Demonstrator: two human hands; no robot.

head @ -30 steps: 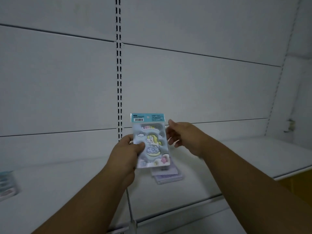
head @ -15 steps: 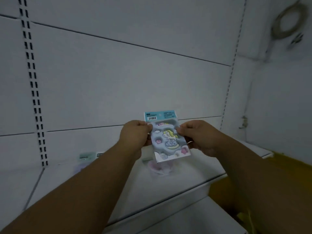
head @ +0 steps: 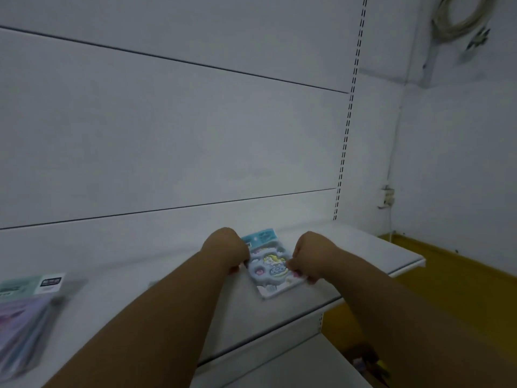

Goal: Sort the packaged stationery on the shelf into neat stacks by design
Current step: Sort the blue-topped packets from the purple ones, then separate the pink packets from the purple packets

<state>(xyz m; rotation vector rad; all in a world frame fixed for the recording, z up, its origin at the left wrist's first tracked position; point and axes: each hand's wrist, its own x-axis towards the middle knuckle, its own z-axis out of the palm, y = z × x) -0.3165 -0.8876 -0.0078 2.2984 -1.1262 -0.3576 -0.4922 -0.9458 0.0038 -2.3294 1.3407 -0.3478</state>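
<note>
White panels back a white shelf [head: 377, 247], with a slotted upright [head: 347, 130] running down the wall at the right. On the shelf, toward its right end, lies a unicorn pack [head: 270, 266], flat or nearly so and skewed, its teal header pointing away toward the wall; whether it fully rests on the shelf cannot be told.

Both hands are on that pack. The left hand [head: 225, 252] has its fingers curled over the pack's left edge, near the header. The right hand [head: 306, 257] pinches the right edge, fingertips [head: 298, 273] on the lower right side.

Far to the left, well apart from the pack, a blurred pile of purple packs [head: 21, 326] lies at the shelf's front, with 1 teal-headed pack [head: 30, 284] just behind it.

Below the shelf's front lip a lower shelf [head: 293, 365] shows. A yellow floor [head: 447, 278] lies to the right, and a coil of cable [head: 461, 16] hangs high on the side wall, above a small wall box [head: 387, 196].
</note>
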